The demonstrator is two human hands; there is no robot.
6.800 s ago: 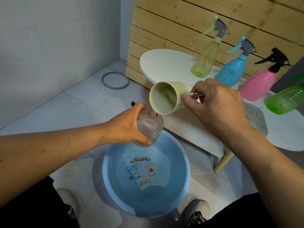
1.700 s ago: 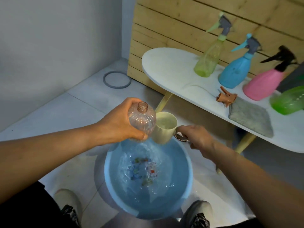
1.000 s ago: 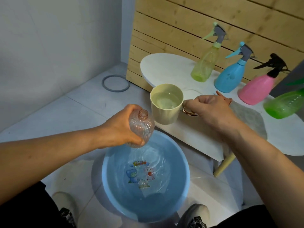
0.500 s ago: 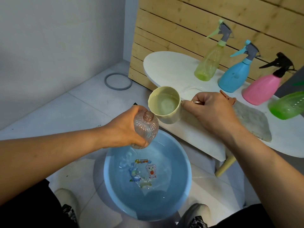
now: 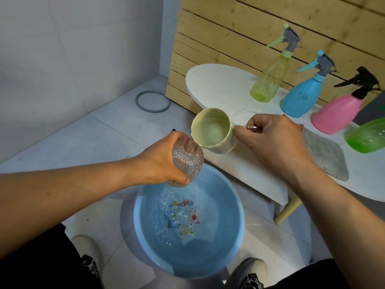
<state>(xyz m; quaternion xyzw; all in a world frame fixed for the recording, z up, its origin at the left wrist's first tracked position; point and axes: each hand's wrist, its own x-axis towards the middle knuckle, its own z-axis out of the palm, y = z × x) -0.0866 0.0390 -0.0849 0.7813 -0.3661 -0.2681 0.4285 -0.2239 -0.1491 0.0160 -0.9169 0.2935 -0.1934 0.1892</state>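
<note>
- While left hand point(image 5: 160, 161) fingers point(image 5: 181, 180) are gripping ribbed bottle point(image 5: 188, 161) over blue basin point(image 5: 239, 222)
- right hand point(image 5: 275, 142) is pinching cup point(image 5: 212, 132) handle, tilting cup toward bottle mouth

Unreadable lettering on basin point(image 5: 226, 245) print

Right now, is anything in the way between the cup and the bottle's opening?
No, nothing visible. The tilted cup has its rim right beside the open neck of the bottle, which has no cap.
</note>
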